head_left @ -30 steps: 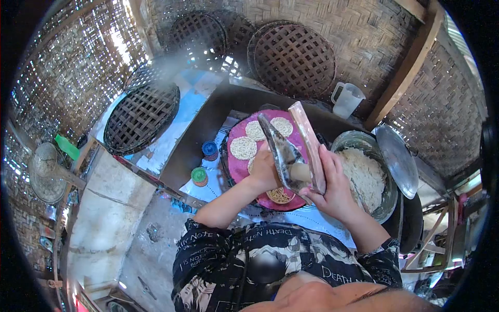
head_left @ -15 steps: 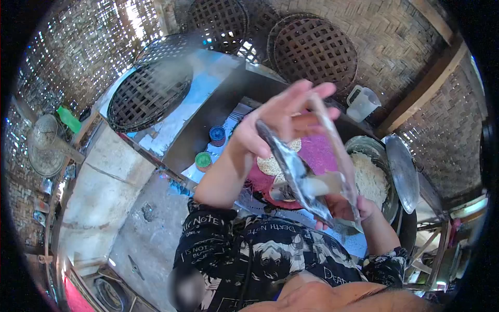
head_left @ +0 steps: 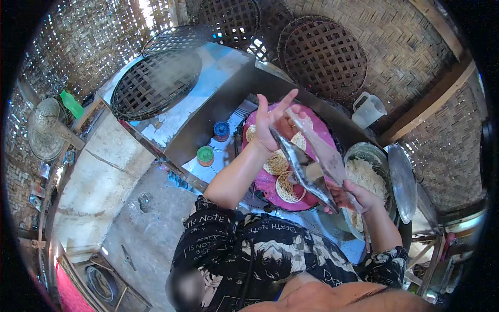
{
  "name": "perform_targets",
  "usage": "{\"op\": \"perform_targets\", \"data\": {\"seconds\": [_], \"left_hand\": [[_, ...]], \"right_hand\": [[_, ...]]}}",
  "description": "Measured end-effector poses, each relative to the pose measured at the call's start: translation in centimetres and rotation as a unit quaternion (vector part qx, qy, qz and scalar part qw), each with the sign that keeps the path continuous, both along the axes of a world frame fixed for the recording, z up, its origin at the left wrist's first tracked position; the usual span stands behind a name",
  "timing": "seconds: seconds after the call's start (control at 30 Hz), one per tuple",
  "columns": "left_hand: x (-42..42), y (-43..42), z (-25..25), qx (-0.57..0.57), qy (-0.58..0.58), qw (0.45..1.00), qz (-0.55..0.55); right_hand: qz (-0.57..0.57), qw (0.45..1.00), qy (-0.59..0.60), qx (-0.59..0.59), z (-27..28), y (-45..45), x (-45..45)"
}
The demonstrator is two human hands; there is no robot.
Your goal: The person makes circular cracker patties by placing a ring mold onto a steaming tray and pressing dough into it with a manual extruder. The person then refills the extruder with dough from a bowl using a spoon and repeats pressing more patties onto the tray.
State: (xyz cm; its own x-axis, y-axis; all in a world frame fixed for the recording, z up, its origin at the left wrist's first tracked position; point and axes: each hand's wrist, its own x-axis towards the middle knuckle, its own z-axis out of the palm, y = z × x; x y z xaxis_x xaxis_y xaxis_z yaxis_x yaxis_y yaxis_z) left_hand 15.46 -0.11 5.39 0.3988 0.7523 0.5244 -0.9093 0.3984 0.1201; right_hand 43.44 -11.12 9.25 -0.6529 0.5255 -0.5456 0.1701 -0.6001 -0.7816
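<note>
Both hands hold a two-armed wooden press (head_left: 328, 160), its dark arm and pale arm spread apart with a pale block between them. My left hand (head_left: 278, 122) is at the upper ends, thumb and index finger stretched out, other fingers around the pale arm's end. My right hand (head_left: 359, 198) grips the lower ends, its fingers partly hidden. Under the press is a pink round surface (head_left: 270, 195) bearing several discs of pale noodle strands (head_left: 276, 164). One noodle portion (head_left: 287, 188) near its front edge has a pale rim.
At right stand a large bowl of pale dough (head_left: 366, 174), an oval metal lid (head_left: 403, 182) and a clear pitcher (head_left: 369, 110). Blue (head_left: 221, 130) and green (head_left: 205, 155) lidded jars stand left. Woven trays (head_left: 156, 86) lie on the steaming stove top and hang behind it.
My left hand has moved slightly up and turned, thumb now raised. The press remains between both hands, its arms still spread. The view has shifted, showing more of the pink surface.
</note>
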Motion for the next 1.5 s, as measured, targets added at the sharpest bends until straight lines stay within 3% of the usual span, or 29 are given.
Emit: {"op": "perform_targets", "data": {"seconds": [0.3,0.47,0.87,1.1,1.27,1.33,1.37,1.47,1.5], "left_hand": [[-1.6,0.0,-2.0,-0.028,-0.012,0.999,0.031],[0.3,0.6,-2.6,-0.035,-0.014,0.999,0.027],[-0.2,-3.7,-2.9,-0.158,0.073,0.983,0.052],[-0.4,-2.3,-1.9,-0.189,0.128,0.966,0.124],[1.2,-2.2,-3.2,-0.189,0.114,0.972,0.074],[1.2,-3.2,-2.3,-0.217,0.144,0.963,0.074],[0.8,-2.8,-3.3,-0.163,0.105,0.981,0.028],[0.0,-4.9,2.1,-0.075,0.164,0.982,0.059],[-0.7,-4.1,1.3,-0.039,0.101,0.994,-0.03]], "right_hand": [[0.028,0.995,-0.085,0.043,-1.1,1.2,-0.6],[0.006,0.983,-0.134,0.124,2.0,0.1,-1.1],[0.01,0.989,-0.129,0.071,0.8,-3.0,-0.8],[-0.014,0.967,-0.192,0.169,1.4,-2.4,-2.2],[-0.032,0.962,-0.213,0.165,2.2,-3.4,-1.2],[-0.022,0.972,-0.188,0.138,2.2,-4.0,-0.8],[-0.019,0.977,-0.175,0.124,2.2,-4.2,-0.6],[-0.089,0.986,-0.03,0.137,4.2,-4.5,-1.8],[-0.106,0.984,-0.023,0.141,4.3,-4.3,-1.7]]}}
